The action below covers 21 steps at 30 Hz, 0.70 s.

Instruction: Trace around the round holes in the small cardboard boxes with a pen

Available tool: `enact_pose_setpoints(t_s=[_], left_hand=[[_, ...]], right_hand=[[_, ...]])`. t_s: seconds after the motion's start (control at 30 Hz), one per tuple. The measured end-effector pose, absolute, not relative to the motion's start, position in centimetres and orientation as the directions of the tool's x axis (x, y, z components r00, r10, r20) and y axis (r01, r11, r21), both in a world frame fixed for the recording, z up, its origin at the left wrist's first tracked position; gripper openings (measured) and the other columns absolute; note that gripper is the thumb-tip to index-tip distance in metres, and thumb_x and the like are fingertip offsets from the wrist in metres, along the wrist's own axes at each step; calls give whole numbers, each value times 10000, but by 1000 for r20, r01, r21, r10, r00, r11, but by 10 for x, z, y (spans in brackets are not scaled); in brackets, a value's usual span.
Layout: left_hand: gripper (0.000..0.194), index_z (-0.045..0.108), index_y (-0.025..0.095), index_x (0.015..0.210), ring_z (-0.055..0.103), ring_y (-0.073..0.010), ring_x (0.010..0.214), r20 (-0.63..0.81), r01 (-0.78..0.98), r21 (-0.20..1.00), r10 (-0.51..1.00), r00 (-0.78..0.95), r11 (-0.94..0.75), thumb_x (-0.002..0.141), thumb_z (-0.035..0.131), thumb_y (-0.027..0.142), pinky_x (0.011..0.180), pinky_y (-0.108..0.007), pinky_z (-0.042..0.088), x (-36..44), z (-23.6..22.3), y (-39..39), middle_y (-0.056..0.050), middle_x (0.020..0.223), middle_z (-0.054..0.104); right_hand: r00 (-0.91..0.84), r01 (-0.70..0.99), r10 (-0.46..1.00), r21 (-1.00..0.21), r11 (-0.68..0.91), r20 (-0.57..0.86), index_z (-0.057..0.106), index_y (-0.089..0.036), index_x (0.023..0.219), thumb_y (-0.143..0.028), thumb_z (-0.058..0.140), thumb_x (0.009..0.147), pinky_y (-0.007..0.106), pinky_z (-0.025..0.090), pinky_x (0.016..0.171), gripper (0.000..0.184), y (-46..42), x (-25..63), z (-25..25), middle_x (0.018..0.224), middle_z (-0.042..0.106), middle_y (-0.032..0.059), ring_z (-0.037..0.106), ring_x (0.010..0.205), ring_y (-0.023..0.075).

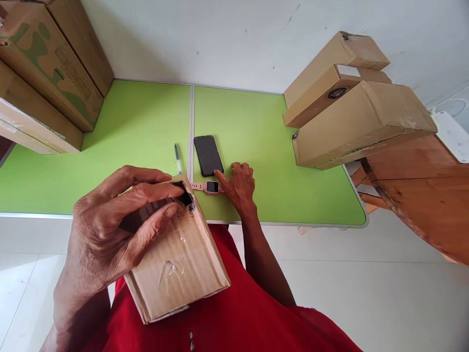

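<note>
My left hand (pixel 120 225) grips a small brown cardboard box (pixel 186 264) at its upper end, with a fingertip in a torn dark hole at the corner and the thumb pressed on the near face. The box is tilted above my lap. My right hand (pixel 240 188) rests palm down on the green table, thumb apart from bent fingers. Its thumb tip meets the lower edge of a black smartphone (pixel 208 155). Just left of that hand lies a smartwatch (pixel 212 187) with a pink strap, partly hidden by the box and the hand. A pen (pixel 178 159) lies left of the phone.
Large cardboard boxes (pixel 54 73) stand at the table's left end. Several long cardboard boxes (pixel 340 127) sit at the right end by the wall (pixel 205 39). Beyond the right edge of the green table (pixel 146 122) is a brown wooden surface (pixel 428 190).
</note>
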<state>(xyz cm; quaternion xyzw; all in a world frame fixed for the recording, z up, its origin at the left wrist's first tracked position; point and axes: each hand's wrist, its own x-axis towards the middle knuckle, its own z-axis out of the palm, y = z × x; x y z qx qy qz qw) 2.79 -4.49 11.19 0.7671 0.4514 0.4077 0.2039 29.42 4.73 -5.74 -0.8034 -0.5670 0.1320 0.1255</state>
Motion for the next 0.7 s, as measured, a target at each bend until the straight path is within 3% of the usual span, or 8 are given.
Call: enact_pose_setpoints(t_s=[0.17,0.43,0.7], left_hand=[[235,891,308,1200,807,-126,1070,445,527,678,857,261,-512,1031,821,162,875,-236,615,27,111,-44,28,1189,843],[256,878,318,1207,800,-118,1086,431,510,700,865,256,-499,1052,780,140,894,-232,618,24,112,-47,33,1218,829],[217,877,328,1176,793,-146,1129,356,563,730,919,169,-386,1075,760,176,934,-269,617,32,116,-57,26,1220,823]], right_hand=[[263,883,957,-368,-290,-124,683,-142,1259,-600,910,896,562,562,1071,627,53,280,-52,1403,700,265,619,1341,445],[230,867,957,-409,-285,-178,588,-150,1319,-442,837,895,518,612,1045,573,80,264,-50,1469,638,259,659,1352,414],[243,844,946,-433,-316,-215,506,-162,1350,-431,874,758,520,637,998,747,98,294,-52,1427,613,248,670,1313,432]])
